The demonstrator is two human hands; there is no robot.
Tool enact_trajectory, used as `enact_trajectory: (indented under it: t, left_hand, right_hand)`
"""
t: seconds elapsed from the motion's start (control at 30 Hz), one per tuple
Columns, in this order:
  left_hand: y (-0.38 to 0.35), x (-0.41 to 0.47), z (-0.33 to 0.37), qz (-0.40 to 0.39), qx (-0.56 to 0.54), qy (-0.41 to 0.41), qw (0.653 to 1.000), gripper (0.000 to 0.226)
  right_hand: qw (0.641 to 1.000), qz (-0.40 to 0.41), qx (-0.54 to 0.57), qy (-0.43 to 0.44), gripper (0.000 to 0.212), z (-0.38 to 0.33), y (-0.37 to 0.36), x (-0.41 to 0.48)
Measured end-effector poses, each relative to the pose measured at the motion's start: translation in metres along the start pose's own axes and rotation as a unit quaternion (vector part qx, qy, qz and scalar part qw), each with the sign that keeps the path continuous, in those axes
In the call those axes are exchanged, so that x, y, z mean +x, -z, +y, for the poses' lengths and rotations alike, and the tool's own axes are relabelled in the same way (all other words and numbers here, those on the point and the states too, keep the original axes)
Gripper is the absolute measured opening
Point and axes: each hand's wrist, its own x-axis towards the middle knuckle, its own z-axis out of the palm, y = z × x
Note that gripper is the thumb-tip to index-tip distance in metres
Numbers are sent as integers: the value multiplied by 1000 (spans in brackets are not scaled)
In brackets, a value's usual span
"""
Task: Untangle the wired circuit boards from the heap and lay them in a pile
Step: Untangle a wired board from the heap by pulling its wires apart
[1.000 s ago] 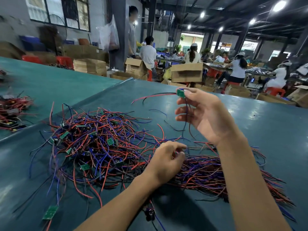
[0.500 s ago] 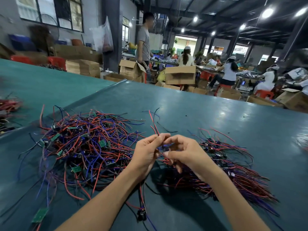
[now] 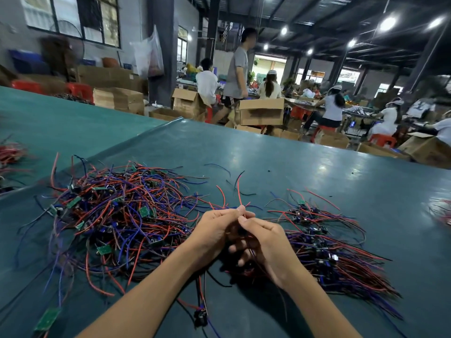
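A tangled heap (image 3: pixel 117 220) of red, blue and black wires with small green circuit boards spreads over the left of the teal table (image 3: pixel 280 157). To the right lies the sorted pile (image 3: pixel 327 250), its wires running roughly one way. Between them my left hand (image 3: pixel 214 230) and my right hand (image 3: pixel 266 242) meet, fingertips pinched together on the wires of one wired board. Its red wire (image 3: pixel 238 191) sticks up from my fingers. The board itself is hidden in my hands. A black part (image 3: pixel 200 318) dangles on wires below my left wrist.
A loose green board (image 3: pixel 47 318) lies at the near left. More wire bundles sit at the far left edge (image 3: pixel 9 152) and far right edge (image 3: pixel 441 211). Behind the table are cardboard boxes (image 3: pixel 261 111), red stools and several people, one walking (image 3: pixel 238 74).
My right hand came down from holding a green board up in the air and joined my left hand between heap and pile. Both hands now pinch the wires together. The standing person walked right.
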Motion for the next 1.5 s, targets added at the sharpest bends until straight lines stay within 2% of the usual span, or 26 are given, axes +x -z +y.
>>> enact_trajectory:
  t: [0.2,0.33,0.47,0.6,0.77,0.9,1.03,1.13,1.2,1.27,1.37,1.43,1.5]
  left_hand:
    - [-1,-1,0,-24,9,17,1000,40]
    - [-3,0,3,37,11,-13,999,33]
    - [-2,4,5,110,-83,-7,990,28]
    - [-3,6,1,134,-99,4,986,28]
    - [-2,14,3,184,-107,7,977,31]
    - [-4,11,3,191,-120,2,974,33]
    - [-6,12,10,202,-165,-32,965,33]
    - [-6,7,16,156,-178,-54,970,49]
    - [-9,2,16,90,-161,-25,983,67]
    - [-15,-4,13,31,-96,14,995,73]
    - [-24,-11,6,-25,24,3,999,49]
    - [-26,-13,5,-30,18,-12,999,40]
    - [-26,-14,7,-51,-5,-29,998,34]
  right_hand:
    - [1000,15,-10,-15,25,-2,1,-1]
    - [998,18,-55,-3,25,-2,-1,-2]
    - [991,-3,-128,29,27,-1,-8,-9]
    - [988,-24,-146,38,26,-5,-9,-16]
    - [976,-93,-182,82,25,-3,-12,-29]
    - [974,-87,-176,112,24,-1,-10,-29]
    - [978,-82,-166,97,23,-1,-6,-28]
    - [981,-57,-155,105,25,2,-7,-26]
    - [984,-16,-131,124,28,2,-7,-23]
    - [985,23,-111,131,31,3,-6,-18]
    - [988,74,-101,87,39,2,-3,-11]
    - [996,69,-38,41,38,-1,0,-8]
    - [999,23,37,0,37,-4,2,-7]
